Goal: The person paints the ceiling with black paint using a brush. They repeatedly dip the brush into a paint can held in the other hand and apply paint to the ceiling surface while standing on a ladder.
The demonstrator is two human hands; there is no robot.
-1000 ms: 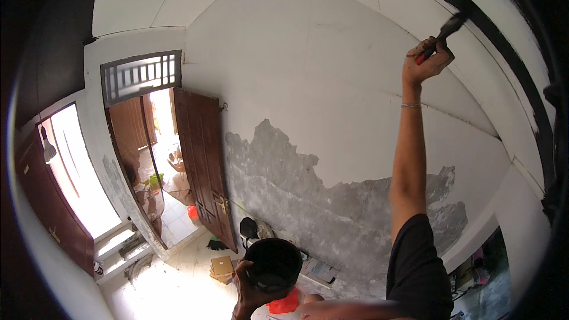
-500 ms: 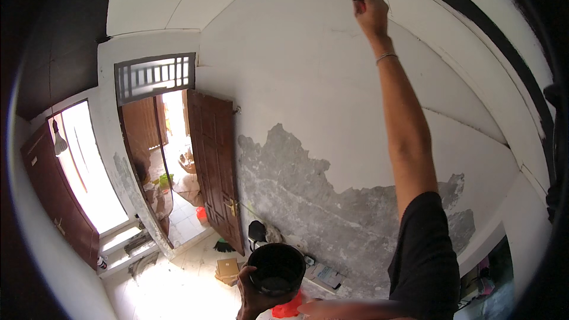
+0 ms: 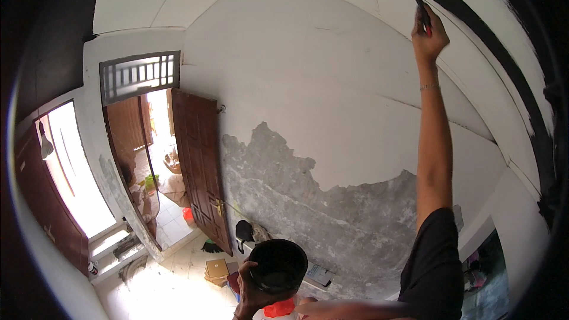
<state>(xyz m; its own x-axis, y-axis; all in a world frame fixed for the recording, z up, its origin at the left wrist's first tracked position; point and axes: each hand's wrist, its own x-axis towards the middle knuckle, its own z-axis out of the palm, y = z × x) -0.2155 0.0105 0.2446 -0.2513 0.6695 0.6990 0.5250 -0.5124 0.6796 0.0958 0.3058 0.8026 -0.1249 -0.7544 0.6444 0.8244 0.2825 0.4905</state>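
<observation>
My right arm is stretched high up. In its closed fingers my right hand (image 3: pixel 432 40) grips a paintbrush (image 3: pixel 419 1), dark with a red end on the handle. The brush head lies over the edge of a black painted band (image 3: pixel 468 13) on the white ceiling; I cannot tell how firmly it touches. Low in the view, my left hand (image 3: pixel 250 291) is wrapped round the side of a round black bucket (image 3: pixel 278 265). Dark, shiny paint seems to sit inside, though the black interior hides how much.
An open brown door (image 3: pixel 201 166) stands before a doorway on the left. A light bulb (image 3: pixel 45 142) hangs near the window. Cardboard boxes (image 3: pixel 217 269) and a red bag (image 3: pixel 278 308) lie on the floor. Grey bare plaster (image 3: pixel 332 219) covers the lower wall.
My right hand has moved right and lower in the view, bringing the paintbrush to the black band. The view has shifted slightly right. My left hand still holds the bucket.
</observation>
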